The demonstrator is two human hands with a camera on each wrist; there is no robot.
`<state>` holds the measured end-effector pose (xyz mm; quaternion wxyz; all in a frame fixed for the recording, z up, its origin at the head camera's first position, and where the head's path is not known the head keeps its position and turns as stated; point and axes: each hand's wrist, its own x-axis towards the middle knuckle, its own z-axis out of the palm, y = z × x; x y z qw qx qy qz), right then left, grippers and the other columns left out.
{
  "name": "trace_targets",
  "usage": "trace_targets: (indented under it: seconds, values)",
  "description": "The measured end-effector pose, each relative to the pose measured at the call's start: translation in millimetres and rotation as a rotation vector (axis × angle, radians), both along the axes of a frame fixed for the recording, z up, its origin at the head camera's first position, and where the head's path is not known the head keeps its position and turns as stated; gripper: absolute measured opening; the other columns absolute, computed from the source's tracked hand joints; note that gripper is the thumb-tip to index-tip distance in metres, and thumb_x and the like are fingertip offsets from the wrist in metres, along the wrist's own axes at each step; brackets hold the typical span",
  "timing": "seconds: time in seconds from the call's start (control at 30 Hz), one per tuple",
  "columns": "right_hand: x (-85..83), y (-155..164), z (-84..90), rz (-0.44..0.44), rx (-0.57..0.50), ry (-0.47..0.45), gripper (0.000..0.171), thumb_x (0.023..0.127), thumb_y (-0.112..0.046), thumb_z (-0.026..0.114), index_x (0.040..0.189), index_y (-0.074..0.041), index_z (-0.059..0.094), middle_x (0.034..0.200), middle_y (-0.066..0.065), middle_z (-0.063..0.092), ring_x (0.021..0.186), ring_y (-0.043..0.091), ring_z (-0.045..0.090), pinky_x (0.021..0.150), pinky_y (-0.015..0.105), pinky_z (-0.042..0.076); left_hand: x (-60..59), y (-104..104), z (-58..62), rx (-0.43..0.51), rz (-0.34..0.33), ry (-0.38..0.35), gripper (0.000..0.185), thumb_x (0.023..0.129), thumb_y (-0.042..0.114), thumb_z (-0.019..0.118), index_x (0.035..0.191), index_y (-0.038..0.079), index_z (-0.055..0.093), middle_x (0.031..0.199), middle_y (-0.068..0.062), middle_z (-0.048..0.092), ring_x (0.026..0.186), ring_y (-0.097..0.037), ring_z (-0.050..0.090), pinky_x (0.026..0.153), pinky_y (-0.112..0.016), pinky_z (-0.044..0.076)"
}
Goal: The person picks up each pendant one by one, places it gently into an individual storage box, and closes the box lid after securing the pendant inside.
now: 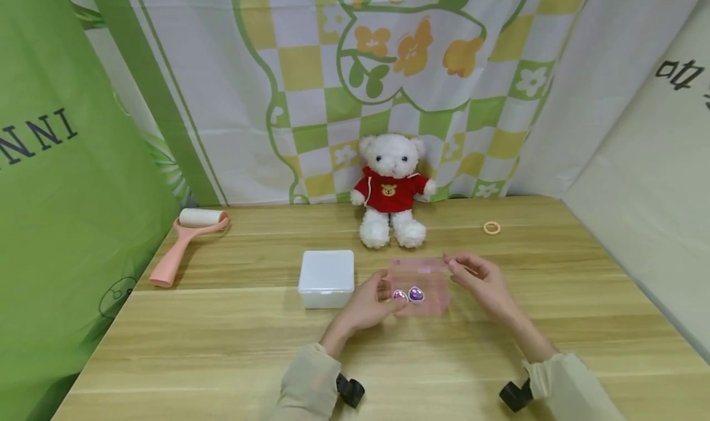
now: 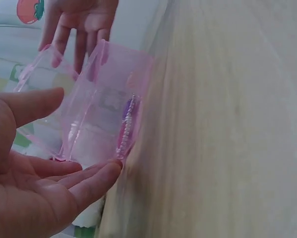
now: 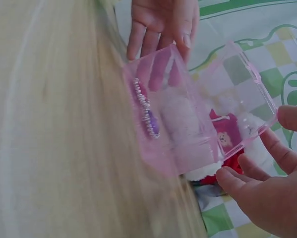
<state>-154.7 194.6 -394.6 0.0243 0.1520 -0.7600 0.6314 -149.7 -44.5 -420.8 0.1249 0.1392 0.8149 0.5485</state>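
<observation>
Surface: light wooden table (image 1: pixel 222 347), lower frame.
Hands: left hand (image 1: pixel 368 307) and right hand (image 1: pixel 482 282), fingers loosely spread, touch the sides of a clear pink plastic box (image 1: pixel 418 285), centre frame.
Contents: two purple gems (image 1: pixel 408 294).
Behind: white square lidded box (image 1: pixel 327 278); checked curtain (image 1: pixel 310 69).

You've got a clear pink plastic box (image 1: pixel 420 285) resting on the wooden table, its lid open and tilted up at the back. Inside, at the bottom, lie two purple gem-set earrings (image 1: pixel 408 294) side by side.

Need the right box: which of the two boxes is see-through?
The pink box between the left hand and right hand; the white box beside it is opaque.
</observation>
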Motion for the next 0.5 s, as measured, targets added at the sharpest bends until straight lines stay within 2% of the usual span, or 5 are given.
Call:
trace_targets:
  seconds: [0.13, 0.3, 0.4, 0.5]
  values:
    - [4.8, 2, -8.9, -0.006, 0.048, 0.031, 0.028, 0.09, -0.012, 0.055, 0.109, 0.009, 0.054, 0.117, 0.02, 0.054, 0.103, 0.005, 0.054, 0.081, 0.02, 0.047, 1.0, -2, 6.6, -0.032, -0.006, 0.013, 0.063, 0.087, 0.02, 0.059, 0.136, -0.006, 0.029, 0.124, -0.021, 0.049, 0.112, -0.032, 0.05, 0.093, -0.04, 0.041]
    - [10.8, 5, -18.7, 0.054, 0.031, -0.059, 0.033, 0.088, -0.008, 0.056, 0.115, 0.011, 0.048, 0.123, 0.028, 0.044, 0.1, 0.017, 0.058, 0.078, 0.025, 0.049, 1.6, -2, 12.7, 0.016, 0.027, 0.01, 0.05, 0.095, 0.022, 0.043, 0.138, -0.001, 0.029, 0.126, -0.022, 0.049, 0.114, -0.032, 0.049, 0.097, -0.042, 0.037]
    - [13.0, 5, -21.7, 0.061, 0.039, -0.116, 0.037, 0.087, -0.008, 0.057, 0.118, 0.01, 0.047, 0.126, 0.028, 0.041, 0.103, 0.028, 0.057, 0.078, 0.028, 0.05, 1.1, -2, 13.5, 0.063, 0.023, 0.009, 0.051, 0.095, 0.023, 0.045, 0.139, 0.003, 0.029, 0.127, -0.023, 0.047, 0.113, -0.034, 0.049, 0.095, -0.043, 0.039]
    - [12.9, 3, -22.6, 0.064, 0.038, -0.129, 0.038, 0.087, -0.007, 0.058, 0.119, 0.01, 0.046, 0.126, 0.028, 0.042, 0.107, 0.038, 0.051, 0.079, 0.03, 0.049, 0.2, -3, 12.1, 0.093, -0.002, 0.023, 0.054, 0.092, 0.02, 0.052, 0.139, 0.007, 0.031, 0.128, -0.024, 0.044, 0.11, -0.034, 0.051, 0.09, -0.042, 0.043]
